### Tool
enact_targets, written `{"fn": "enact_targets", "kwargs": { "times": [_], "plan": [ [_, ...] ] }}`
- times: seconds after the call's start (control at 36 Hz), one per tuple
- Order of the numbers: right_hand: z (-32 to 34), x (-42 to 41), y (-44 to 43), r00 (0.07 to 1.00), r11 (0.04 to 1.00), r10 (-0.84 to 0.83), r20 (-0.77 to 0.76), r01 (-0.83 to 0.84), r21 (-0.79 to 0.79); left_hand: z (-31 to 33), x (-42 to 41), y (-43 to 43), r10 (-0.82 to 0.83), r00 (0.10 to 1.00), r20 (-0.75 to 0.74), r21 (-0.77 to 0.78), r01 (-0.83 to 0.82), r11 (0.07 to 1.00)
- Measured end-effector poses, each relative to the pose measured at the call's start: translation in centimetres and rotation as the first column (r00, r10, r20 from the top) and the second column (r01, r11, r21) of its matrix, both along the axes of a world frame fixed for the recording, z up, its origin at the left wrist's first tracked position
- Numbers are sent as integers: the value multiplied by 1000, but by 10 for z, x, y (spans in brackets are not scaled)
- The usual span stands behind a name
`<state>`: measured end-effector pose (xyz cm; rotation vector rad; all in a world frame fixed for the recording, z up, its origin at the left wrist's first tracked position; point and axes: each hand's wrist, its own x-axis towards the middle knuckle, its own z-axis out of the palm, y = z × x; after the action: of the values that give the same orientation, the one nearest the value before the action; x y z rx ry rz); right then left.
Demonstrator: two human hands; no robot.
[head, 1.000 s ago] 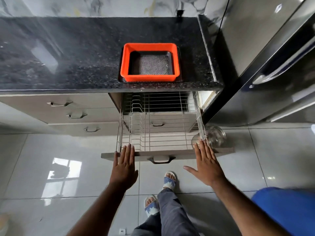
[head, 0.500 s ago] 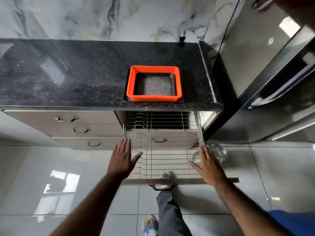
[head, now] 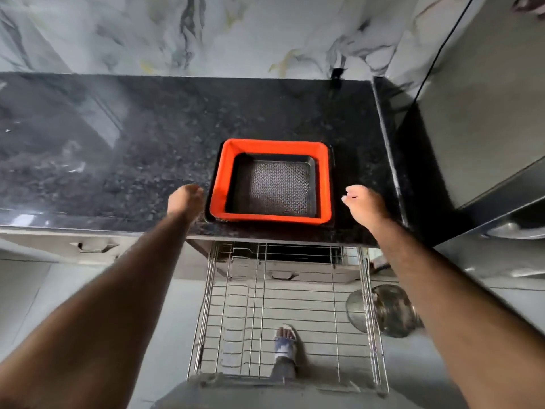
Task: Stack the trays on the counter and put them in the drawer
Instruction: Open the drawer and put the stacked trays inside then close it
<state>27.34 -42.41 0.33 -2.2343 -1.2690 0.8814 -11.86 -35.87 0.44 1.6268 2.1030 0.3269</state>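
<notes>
Two hands (head: 186,197) (head: 364,203) flank squarely nested trays (head: 269,215).

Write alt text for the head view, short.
Two bare hands, left hand and right hand, reach either side of stacked trays on a black counter, not touching. Below, a wire drawer stands open.

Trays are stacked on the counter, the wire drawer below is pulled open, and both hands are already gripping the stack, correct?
Not quite. The head view shows the left hand and right hand either side of the tray stack, apart from it, gripping nothing. The stack is on the counter and the wire drawer is open.
</notes>
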Motion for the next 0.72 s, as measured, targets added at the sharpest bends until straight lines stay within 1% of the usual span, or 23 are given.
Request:
{"fn": "enact_targets", "kwargs": {
  "times": [0.06, 0.17, 0.22, 0.28, 0.36, 0.42, 0.53, 0.64, 0.72],
  "plan": [
    [-11, 4, 16, 1000, 1000, 18, -21, -18, -25, -7, 0, 16, 38, 999, 10, -11, -38, 999],
    [-34, 6, 38, 999, 998, 21, -44, -24, -62, -26, -1, 33, 91, 989, 117, -30, -88, 996],
    [-43, 4, 40, 1000, 999, -6, -8, 6, -39, -36, -2, 34, 104, 976, 192, -73, -91, 993],
    [-47, 2, 39, 999, 999, -32, 30, 33, -16, -41, -3, 33, 109, 968, 226, -85, -92, 992],
    [-47, 1, 38, 997, 997, -74, 17, 74, -7, -45, -3, 29, 201, 939, 280, -109, -177, 978],
    [-43, 2, 39, 996, 996, -93, 9, 93, 2, -43, 0, 28, 252, 923, 291, -111, -229, 967],
    [-22, 10, 31, 991, 989, -134, -19, 135, 59, -27, 6, 20, 289, 897, 334, -81, -278, 957],
    [8, 17, 5, 989, 985, -147, -17, 148, 87, -7, 10, 0, 244, 901, 359, -40, -246, 968],
    [29, 19, -31, 986, 982, -157, -57, 162, 100, 8, 11, -29, 211, 898, 386, -22, -219, 975]
  ]
}}
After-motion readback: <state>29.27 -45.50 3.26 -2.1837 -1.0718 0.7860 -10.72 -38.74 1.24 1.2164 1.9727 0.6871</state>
